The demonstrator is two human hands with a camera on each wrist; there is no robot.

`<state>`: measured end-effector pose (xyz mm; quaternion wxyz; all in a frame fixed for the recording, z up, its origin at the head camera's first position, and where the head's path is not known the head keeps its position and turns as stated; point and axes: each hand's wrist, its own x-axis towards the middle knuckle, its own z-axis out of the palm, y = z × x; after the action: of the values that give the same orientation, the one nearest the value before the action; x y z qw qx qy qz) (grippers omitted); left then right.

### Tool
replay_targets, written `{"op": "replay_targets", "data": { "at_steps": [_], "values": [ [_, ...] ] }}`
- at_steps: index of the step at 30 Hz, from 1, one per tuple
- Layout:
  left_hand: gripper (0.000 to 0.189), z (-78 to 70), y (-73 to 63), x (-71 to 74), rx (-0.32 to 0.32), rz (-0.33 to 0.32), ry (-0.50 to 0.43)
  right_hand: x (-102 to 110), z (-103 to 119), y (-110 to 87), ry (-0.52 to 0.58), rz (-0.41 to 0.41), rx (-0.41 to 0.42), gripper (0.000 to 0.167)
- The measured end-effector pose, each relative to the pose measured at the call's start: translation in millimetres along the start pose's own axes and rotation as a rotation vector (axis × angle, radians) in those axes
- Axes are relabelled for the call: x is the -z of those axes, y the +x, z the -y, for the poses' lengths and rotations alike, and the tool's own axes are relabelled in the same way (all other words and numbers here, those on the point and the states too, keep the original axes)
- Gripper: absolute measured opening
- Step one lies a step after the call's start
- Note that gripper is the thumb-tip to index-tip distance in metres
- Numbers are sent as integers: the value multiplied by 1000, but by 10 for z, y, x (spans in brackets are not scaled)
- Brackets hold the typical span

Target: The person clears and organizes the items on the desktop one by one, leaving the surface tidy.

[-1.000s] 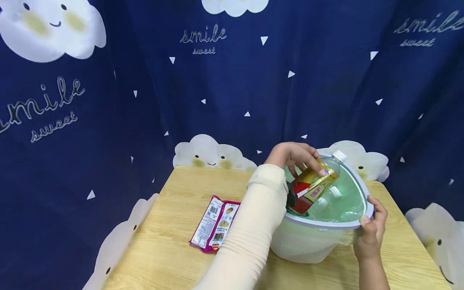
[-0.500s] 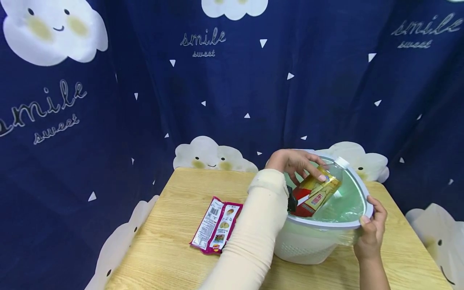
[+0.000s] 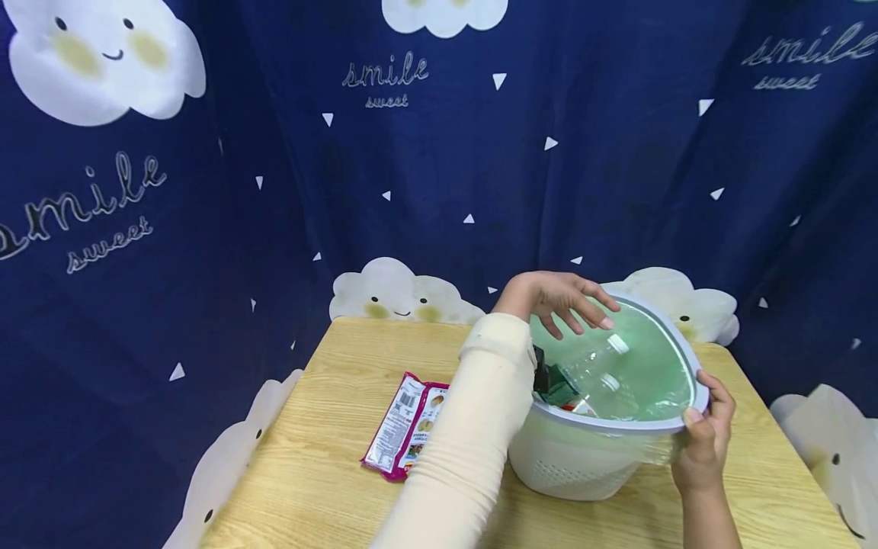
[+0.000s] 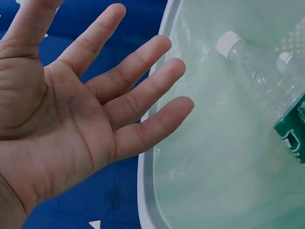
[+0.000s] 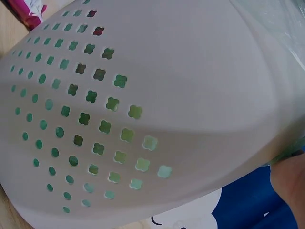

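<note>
My left hand (image 3: 562, 297), fingers spread with nothing in it, hovers over the back left rim of a white waste bin (image 3: 572, 465). Its bare palm shows in the left wrist view. My right hand (image 3: 706, 435) grips the bin's grey rim (image 3: 696, 385) at the right, thumb on top, and the bin leans a little. A pale green bag (image 3: 655, 358) lines the inside. Down in it lie clear plastic bottles with white caps (image 4: 228, 44), a dark green packet (image 4: 293, 129) and a red-and-white thing (image 3: 579, 406), mostly hidden behind the rim.
A pink-and-white snack packet (image 3: 405, 427) lies on the wooden table (image 3: 309, 457) left of the bin, partly covered by my left sleeve (image 3: 446, 457). A blue curtain (image 3: 439, 168) with clouds hangs behind the table.
My left hand has let go of the gold-and-red carton, which has dropped out of sight into the bin. The hand has lifted slightly and spread its fingers; my right hand stays on the rim.
</note>
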<state>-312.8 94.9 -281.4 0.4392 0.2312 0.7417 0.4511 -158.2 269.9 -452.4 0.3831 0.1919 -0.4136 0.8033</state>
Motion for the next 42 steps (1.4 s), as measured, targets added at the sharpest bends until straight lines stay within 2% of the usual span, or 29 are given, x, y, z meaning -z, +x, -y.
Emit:
{"op": "replay_targets", "data": {
  "at_steps": [3, 5, 9, 12, 15, 21, 24, 29, 32, 37, 42],
  "values": [
    [35, 1, -51, -6, -31, -10, 27, 11, -3, -1, -5, -5, 0, 51],
    [36, -6, -118, -27, -77, -11, 50, 18, -11, -5, -8, -4, 0, 51],
    [41, -33, -293, -128, -236, -10, 119, 19, -2, 1, 3, -16, 13, 51],
    [46, -16, -410, -209, -354, -36, 175, 19, 14, 21, 22, -28, 20, 51],
    [48, 87, -498, -241, -448, -94, 213, 27, 7, 28, 27, -23, 14, 51],
    [48, 401, -633, -282, -599, -251, 209, 44, 5, 4, 6, -27, 5, 51],
    [48, 556, -729, -332, -633, -356, 234, 62, 16, -26, 18, -26, 4, 51],
    [47, 809, -902, -387, -639, -578, 278, 61, 15, -66, 17, 3, -6, 52],
    [46, 939, -958, -407, -655, -671, 260, 55, 9, -59, 14, 3, 6, 51],
    [47, 1167, -1015, -435, -660, -777, 191, 45, -2, -35, 28, 9, 1, 52],
    [49, 1353, -1026, -430, -668, -813, 132, 25, -13, 9, 0, 5, 7, 52]
  ]
}}
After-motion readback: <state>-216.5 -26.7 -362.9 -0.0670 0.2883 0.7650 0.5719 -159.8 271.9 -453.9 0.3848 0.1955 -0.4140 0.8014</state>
